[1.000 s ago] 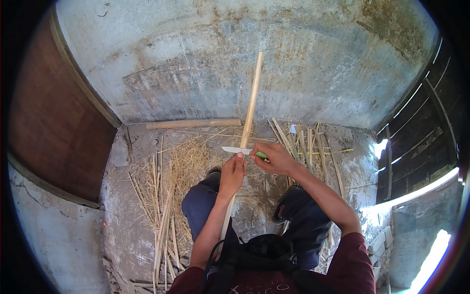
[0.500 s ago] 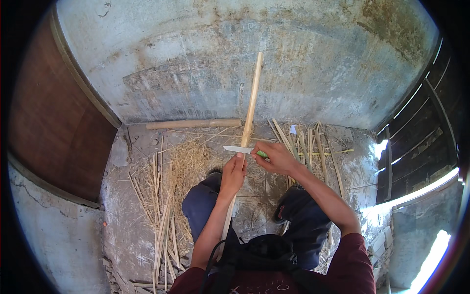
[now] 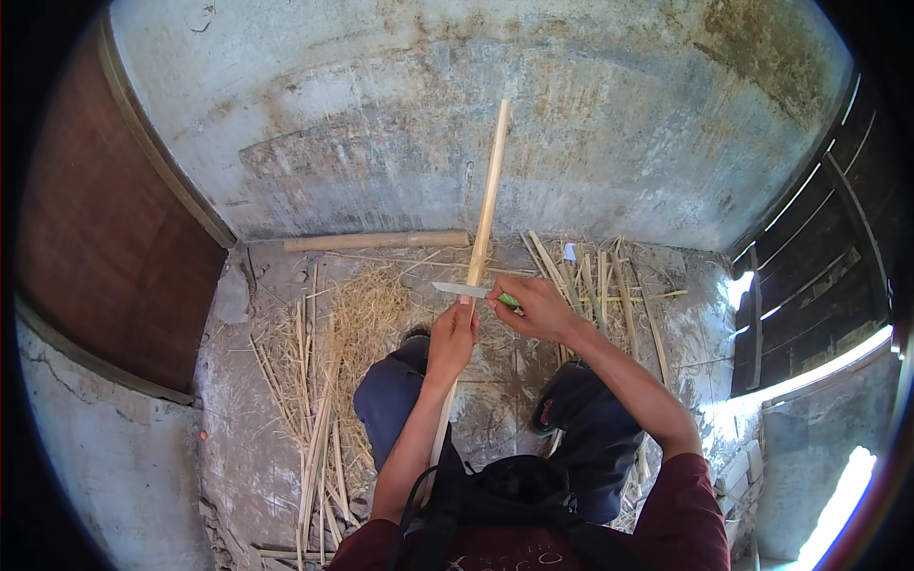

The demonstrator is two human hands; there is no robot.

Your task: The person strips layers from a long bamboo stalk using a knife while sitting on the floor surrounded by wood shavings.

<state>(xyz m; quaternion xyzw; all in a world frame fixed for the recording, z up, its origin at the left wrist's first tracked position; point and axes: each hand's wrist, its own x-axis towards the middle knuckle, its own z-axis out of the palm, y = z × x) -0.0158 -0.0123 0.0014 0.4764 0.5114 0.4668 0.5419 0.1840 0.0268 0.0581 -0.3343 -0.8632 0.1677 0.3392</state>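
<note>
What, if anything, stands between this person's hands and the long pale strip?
Nothing visible blocks them: the left hand holds the long pale strip. The right hand holds a green-handled knife, its blade crossing the strip just beyond the left hand.

Pale lettering [image 3: 547, 558] on the maroon shirt [image 3: 684, 514] cannot be read.

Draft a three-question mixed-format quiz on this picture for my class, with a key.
1. Which hand holds the green-handled metal knife?
2. True or false: in this view, the knife crosses the long, pale wooden strip.
3. Where is the heap of thin, straw-coloured shavings? (a) in a bucket; (b) to the person's left; (c) in the person's lap.

Key: 1. The right hand; the left hand grips the strip. 2. True. 3. b.
</note>
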